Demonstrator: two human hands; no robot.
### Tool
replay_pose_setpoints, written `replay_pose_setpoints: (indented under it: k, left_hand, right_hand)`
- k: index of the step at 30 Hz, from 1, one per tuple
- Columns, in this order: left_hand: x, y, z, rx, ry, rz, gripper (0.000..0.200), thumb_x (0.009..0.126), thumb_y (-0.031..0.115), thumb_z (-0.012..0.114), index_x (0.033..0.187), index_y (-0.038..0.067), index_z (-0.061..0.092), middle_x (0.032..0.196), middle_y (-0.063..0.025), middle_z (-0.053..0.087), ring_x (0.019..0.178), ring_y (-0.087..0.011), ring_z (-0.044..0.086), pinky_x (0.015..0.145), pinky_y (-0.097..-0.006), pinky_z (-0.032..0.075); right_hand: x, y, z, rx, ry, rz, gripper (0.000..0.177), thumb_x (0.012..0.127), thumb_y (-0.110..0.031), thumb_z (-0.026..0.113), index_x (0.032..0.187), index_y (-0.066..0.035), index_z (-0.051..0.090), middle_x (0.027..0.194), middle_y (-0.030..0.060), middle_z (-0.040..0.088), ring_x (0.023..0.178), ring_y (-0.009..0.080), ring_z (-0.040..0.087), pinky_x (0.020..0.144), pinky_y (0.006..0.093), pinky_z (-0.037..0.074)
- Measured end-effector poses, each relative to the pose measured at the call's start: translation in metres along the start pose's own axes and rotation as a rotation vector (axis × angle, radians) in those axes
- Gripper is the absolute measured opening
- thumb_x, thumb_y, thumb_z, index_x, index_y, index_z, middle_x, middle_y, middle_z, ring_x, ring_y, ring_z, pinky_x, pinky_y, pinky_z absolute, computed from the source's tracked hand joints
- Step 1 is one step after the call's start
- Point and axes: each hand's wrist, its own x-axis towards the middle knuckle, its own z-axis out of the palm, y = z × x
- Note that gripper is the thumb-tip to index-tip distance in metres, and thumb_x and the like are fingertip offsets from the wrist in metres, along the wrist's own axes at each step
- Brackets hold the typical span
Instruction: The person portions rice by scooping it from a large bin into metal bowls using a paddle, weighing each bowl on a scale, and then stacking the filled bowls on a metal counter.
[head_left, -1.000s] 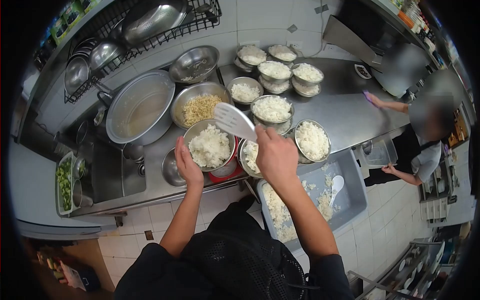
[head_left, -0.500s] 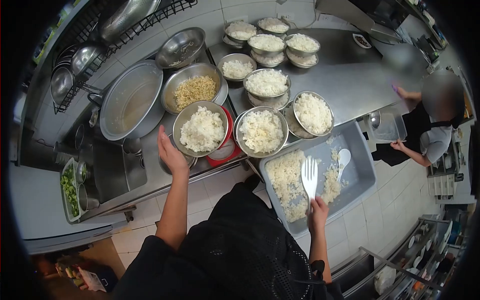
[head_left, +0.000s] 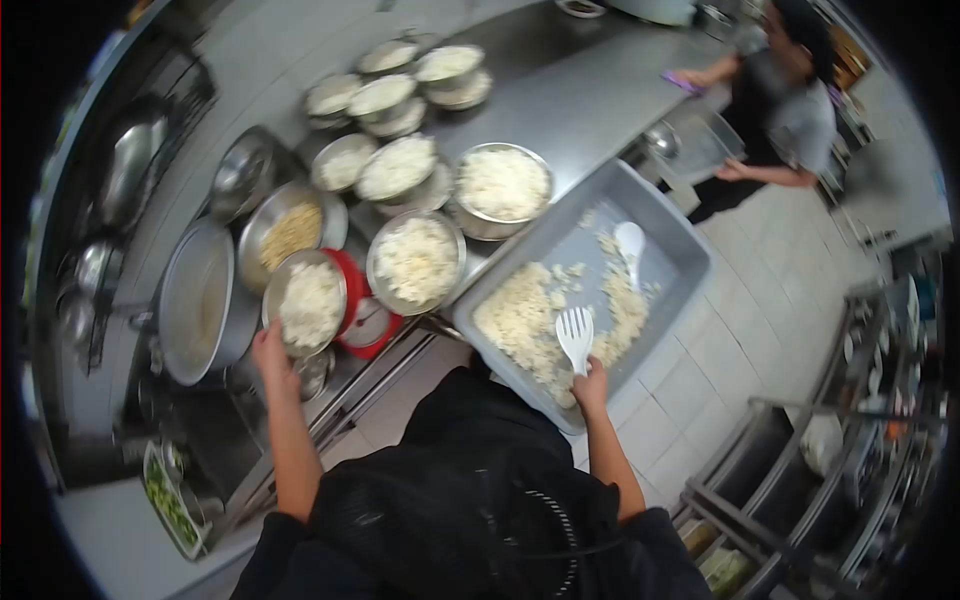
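A tray of greens [head_left: 168,500] sits at the frame's seven o'clock, below a wide pan [head_left: 195,300] at nine o'clock on the steel counter [head_left: 580,100]. Just right of the pan, the person's left hand [head_left: 270,352] rests against the rice bowl [head_left: 310,300] at that bowl's seven o'clock; motion blur hides whether the fingers clasp the rim. The bowl stands on a red scale [head_left: 368,322], whose dial shows at the bowl's four o'clock. A bowl of yellowish food [head_left: 292,232] lies at its twelve o'clock, and two more filled bowls, one [head_left: 415,262] near the scale and one [head_left: 500,183] beyond it, run toward one o'clock (further bowls are stacked behind them). Right of centre, a grey tub [head_left: 665,262] juts off the counter edge, with loose rice [head_left: 520,315] spread across its floor. The right hand [head_left: 590,385], at the tub's six o'clock, is closed around the handle of a white slotted paddle [head_left: 575,335], its head over the rice. A white spoon [head_left: 630,240] lies in the tub at the paddle's one o'clock. At the frame's two o'clock a co-worker [head_left: 785,100] bends over the counter's far end.
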Motion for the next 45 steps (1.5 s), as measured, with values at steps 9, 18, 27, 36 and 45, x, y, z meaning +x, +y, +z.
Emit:
replay_pose_setpoints:
  k: [9,18,27,36,45]
  left_hand:
    - [-0.019,0.021,-0.03,0.069,-0.087,0.185,0.021,0.09,0.006,0.065,0.108,-0.004,0.062,0.104,-0.0137,0.069,0.091,-0.0222,0.07,0.081,-0.0349,0.057]
    - [-0.051,0.075,-0.052,0.067,-0.079,0.24,0.029,0.089,0.005,0.06,0.116,-0.005,0.06,0.106,-0.0141,0.069,0.092,-0.0252,0.071,0.082,-0.035,0.057]
    - [-0.039,0.074,-0.036,0.04,-0.102,0.196,0.034,0.09,0.002,0.055,0.123,-0.007,0.06,0.114,-0.0163,0.07,0.099,-0.0242,0.071,0.088,-0.035,0.057]
    - [-0.08,0.081,0.02,0.025,-0.327,0.269,0.017,0.087,-0.001,0.057,0.103,-0.002,0.062,0.098,-0.0099,0.071,0.085,-0.0166,0.069,0.08,-0.0309,0.056]
    - [-0.151,0.0,0.127,0.139,-0.637,0.153,0.015,0.085,0.001,0.06,0.098,-0.003,0.067,0.09,-0.0038,0.069,0.076,-0.009,0.063,0.069,-0.0258,0.051]
  right_hand:
    - [0.091,-0.059,-0.039,-0.218,0.067,0.202,0.051,0.082,-0.011,0.061,0.133,-0.004,0.061,0.117,0.0253,0.069,0.111,0.0423,0.065,0.096,0.0467,0.051]
    - [0.147,-0.111,-0.034,-0.358,0.005,-0.076,0.051,0.088,-0.014,0.058,0.138,-0.013,0.061,0.12,0.0219,0.069,0.11,0.0373,0.067,0.096,0.0448,0.051]
    - [0.137,-0.071,0.064,0.367,-0.272,0.336,0.046,0.094,-0.009,0.055,0.141,-0.009,0.059,0.094,0.0111,0.07,0.062,0.0243,0.066,0.057,0.0361,0.055]
    - [0.133,-0.099,0.006,0.735,-0.287,0.155,0.053,0.098,-0.007,0.06,0.149,-0.004,0.048,0.084,0.0017,0.06,0.055,0.0116,0.054,0.05,0.0268,0.048]
    - [0.042,-0.227,-0.149,0.609,-0.252,-0.155,0.048,0.096,-0.007,0.063,0.143,-0.003,0.056,0.087,0.0034,0.064,0.061,0.011,0.056,0.057,0.0267,0.05]
